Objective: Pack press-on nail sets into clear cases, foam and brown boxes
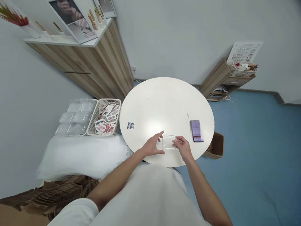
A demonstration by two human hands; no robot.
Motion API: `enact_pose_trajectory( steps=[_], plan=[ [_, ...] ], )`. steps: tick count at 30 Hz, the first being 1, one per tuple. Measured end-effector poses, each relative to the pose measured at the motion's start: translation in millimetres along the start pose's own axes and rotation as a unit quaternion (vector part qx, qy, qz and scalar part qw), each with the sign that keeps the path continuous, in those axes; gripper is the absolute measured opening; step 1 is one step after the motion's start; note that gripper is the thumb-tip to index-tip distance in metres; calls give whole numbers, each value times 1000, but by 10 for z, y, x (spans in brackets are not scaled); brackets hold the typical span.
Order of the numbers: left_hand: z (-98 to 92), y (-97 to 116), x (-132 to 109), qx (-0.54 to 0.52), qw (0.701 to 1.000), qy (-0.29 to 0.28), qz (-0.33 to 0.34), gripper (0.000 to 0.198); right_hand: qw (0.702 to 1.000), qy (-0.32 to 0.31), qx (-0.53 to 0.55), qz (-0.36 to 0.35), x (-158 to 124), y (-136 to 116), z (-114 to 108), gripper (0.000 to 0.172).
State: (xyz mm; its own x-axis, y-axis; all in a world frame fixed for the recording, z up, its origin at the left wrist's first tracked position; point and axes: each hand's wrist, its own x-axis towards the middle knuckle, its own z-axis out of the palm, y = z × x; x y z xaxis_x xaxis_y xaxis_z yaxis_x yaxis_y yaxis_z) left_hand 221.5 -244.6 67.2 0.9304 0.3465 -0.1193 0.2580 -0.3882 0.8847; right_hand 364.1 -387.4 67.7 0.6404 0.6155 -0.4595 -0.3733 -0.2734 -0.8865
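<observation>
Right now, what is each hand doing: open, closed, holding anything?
Left hand: open, finger and thumb against the left end of the clear box.
Right hand: closed, pinching the right end of it.

left hand (154, 146): fingers spread, palm down | right hand (182, 147): fingertips pinched | both forearms angled inward

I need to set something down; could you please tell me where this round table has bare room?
Bare: the far half of the table, and the middle between nail card and phone. Crowded: the near edge, where left hand and right hand hold the clear box.
</observation>
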Motion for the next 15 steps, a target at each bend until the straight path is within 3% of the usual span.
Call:
enact_pose_trajectory(
  steps=[6, 9, 12, 15],
  plan=[
    [45, 24, -20, 25, 999, 25, 30, 81, 999, -26, -19, -4, -41, 30, 3, 36],
    [47, 46, -42, 20, 998, 30, 44, 78, 995, -72, -63, -33, -64, 12, -92, 46],
    [42, 57, -62, 5, 998, 39, 43, 77, 973, -139, -143, -113, -106, -72, -210, 68],
    [44, 64, -81, -12, 998, 50, 36, 76, 935, -208, -226, -178, -148, -173, -282, 76]
  ],
)
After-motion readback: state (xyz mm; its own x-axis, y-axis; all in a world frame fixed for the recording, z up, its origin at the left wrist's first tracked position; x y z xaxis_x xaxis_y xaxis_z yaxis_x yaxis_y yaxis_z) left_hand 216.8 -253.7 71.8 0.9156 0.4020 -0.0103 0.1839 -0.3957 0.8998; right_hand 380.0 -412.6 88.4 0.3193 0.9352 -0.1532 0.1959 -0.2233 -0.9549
